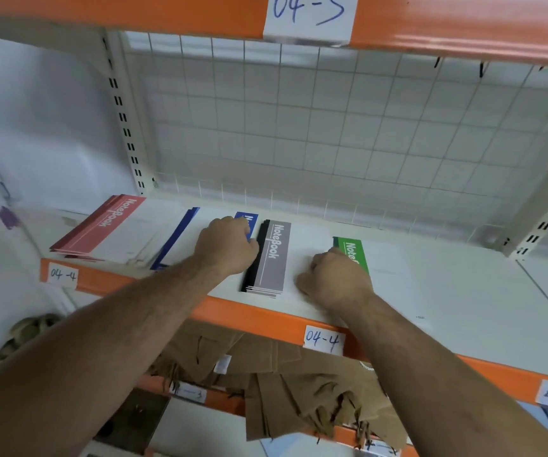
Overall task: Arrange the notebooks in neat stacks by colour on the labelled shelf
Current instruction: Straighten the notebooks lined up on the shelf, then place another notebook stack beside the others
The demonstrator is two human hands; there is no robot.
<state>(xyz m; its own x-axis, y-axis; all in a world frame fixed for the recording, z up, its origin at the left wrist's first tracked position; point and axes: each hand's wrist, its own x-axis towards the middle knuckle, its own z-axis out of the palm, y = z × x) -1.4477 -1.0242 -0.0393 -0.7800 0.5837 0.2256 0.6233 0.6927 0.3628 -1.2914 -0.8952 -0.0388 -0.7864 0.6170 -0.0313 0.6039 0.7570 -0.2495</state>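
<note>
Spanning most of the view was a white shelf [463, 285] with an orange front rail, backed by a wire grid [332, 133]. Below it, a heap of brown paper bags [299, 390] hung over the edge of the next shelf down. Four piles of notebooks lay flat in a row on the white shelf, near its front edge. From left to right they were the red pile [101, 225], the blue pile [175, 239], the grey pile [274, 255] and the green pile [353, 252].

The left hand [225, 244] rested on the blue pile's right side, just beside the grey pile's dark spine. Its fingers were curled under. The right hand [335, 278] sat on the white cover at the grey pile's right side, also curled, and covered the lower part of the green strip. Both sets of fingertips were hidden, so whether either hand gripped anything could not be told.

A paper label [322, 343] reading "04-4" was stuck on the rail below the right wrist.
</note>
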